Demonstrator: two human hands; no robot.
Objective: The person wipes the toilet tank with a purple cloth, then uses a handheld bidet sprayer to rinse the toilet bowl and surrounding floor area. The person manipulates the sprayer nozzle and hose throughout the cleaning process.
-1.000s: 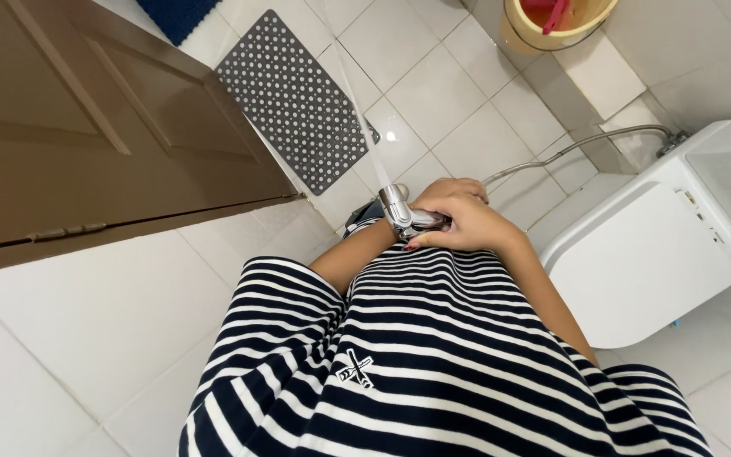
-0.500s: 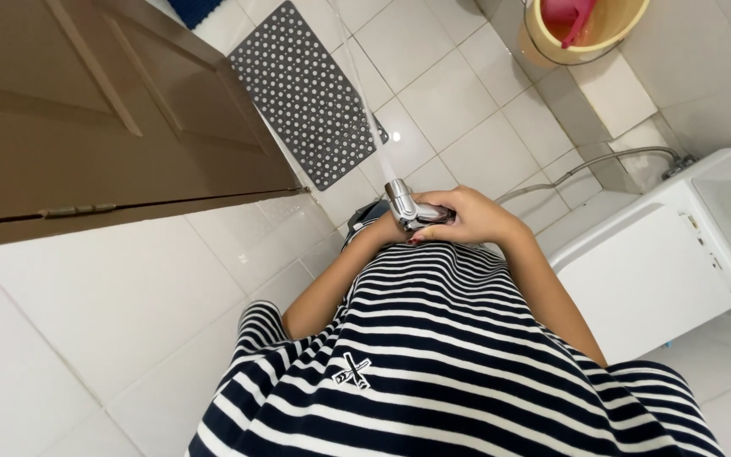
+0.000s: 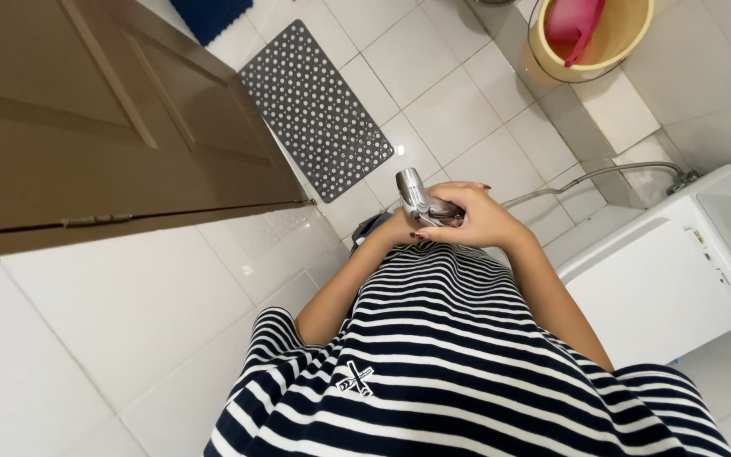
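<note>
The right hand (image 3: 475, 222) is wrapped around the handle of a chrome bidet sprayer (image 3: 416, 196) at the middle of the frame, just above the striped shirt (image 3: 467, 355). The left hand (image 3: 401, 230) grips the sprayer from below, fingers curled on it. Its metal hose (image 3: 602, 173) trails right toward the white toilet (image 3: 678, 279). A dotted grey mat (image 3: 315, 106) lies above, and a yellow bucket (image 3: 628, 38) sits upper right.

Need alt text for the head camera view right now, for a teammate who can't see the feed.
Both hands, the left hand and the right hand, grip a chrome spray nozzle in front of a striped shirt. Its hose runs toward a white toilet. A grey dotted mat, brown door and yellow bucket lie beyond.
</note>
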